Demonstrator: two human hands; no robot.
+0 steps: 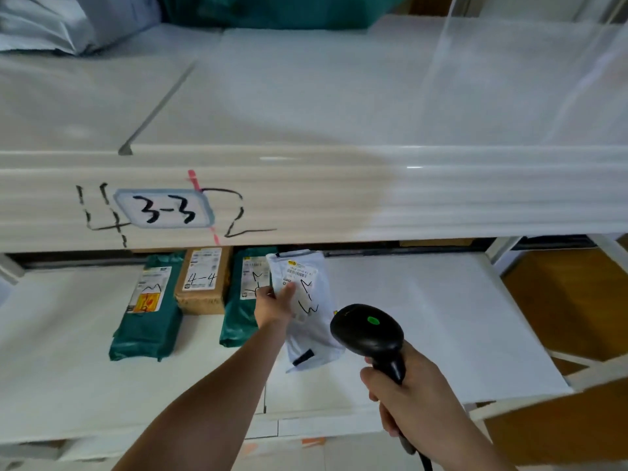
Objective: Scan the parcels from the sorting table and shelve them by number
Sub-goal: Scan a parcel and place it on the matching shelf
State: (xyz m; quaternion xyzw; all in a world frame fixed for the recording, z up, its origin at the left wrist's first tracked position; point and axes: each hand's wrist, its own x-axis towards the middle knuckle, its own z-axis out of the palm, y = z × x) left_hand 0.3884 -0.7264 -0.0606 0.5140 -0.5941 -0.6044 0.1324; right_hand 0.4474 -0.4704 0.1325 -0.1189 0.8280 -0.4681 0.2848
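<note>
Right hand (404,399) sits nearest the lens, fingers wrapped round the handle of the black scanner (368,329), green light showing on its head, nose aimed toward the shelf.

Left hand (272,302) reaches forward and pinches the white poly mailer (307,307): thumb on the labelled face near the upper left, other fingers behind it, so how they lie can't be told. The mailer hangs over the lower shelf (424,300), just right of a green parcel (243,294), its top edge up near the rail marked 3-3 (164,209). Whether its bottom edge touches the shelf is unclear.

Judgement: thin film bag, light, floppy, slick. A single corner pinch lets it droop and twist; a hold on the edge close to the label would keep the barcode flat. Contents look slim, a small dark piece shows low in the bag, likely not fragile.

Further left stand a cardboard box marked 4-4 (202,280) and another green bag (146,307).
</note>
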